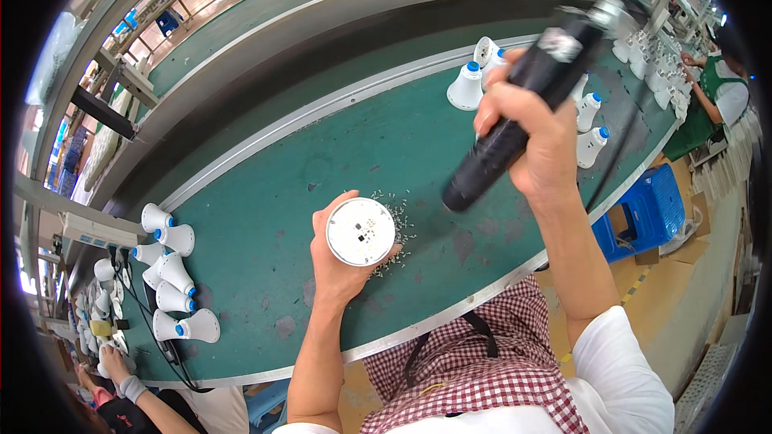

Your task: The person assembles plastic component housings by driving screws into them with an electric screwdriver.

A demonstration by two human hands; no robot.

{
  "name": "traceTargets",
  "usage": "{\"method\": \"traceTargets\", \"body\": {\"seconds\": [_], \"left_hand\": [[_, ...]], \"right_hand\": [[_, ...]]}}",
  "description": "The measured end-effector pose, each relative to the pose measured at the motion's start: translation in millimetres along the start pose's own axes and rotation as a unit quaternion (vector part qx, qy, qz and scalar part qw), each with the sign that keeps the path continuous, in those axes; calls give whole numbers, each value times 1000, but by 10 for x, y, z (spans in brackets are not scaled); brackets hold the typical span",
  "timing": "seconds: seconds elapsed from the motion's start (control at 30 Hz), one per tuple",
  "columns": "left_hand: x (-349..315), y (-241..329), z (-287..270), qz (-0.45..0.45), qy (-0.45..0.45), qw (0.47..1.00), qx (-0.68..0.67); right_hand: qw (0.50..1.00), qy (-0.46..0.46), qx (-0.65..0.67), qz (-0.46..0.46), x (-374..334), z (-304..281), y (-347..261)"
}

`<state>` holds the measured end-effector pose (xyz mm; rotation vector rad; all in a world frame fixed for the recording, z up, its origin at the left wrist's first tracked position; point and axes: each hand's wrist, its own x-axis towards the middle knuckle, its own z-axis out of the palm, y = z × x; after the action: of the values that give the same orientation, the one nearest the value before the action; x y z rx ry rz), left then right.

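My left hand [328,267] wraps round a white LED bulb body [360,229], its round face with the circuit board turned up. Small pale screws [403,225] lie scattered on the green bench beside that hand. In my right hand [540,133] is a black, tube-shaped electric screwdriver [482,169], raised above the bench to the right of the bulb. It is tilted, its silver end up and to the far right and slightly blurred, its black end down toward the bench. A gap separates it from the bulb.
Several white bulb bodies with blue caps [186,326] lie at the left; more [465,88] stand at the far right. Black cables [165,347] hang by the left bulbs. A blue stool [655,207] stands right of the bench. Co-workers' hands [115,363] work at both ends.
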<state>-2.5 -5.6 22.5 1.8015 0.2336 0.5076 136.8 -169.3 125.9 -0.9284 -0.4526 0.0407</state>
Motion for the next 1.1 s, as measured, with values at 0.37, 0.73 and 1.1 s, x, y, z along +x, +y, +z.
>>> {"method": "traceTargets", "body": {"seconds": [0.37,0.73,1.1], "left_hand": [[-78,474,-8,-75,-172,911,-367],[-135,538,304,-89,30,924,-370],[62,391,25,-53,33,975,-213]], "right_hand": [[912,-193,-168,321,-455,-13,292],[931,-161,-264,195,-684,52,249],[951,-107,-156,245,-552,72,147]]}}
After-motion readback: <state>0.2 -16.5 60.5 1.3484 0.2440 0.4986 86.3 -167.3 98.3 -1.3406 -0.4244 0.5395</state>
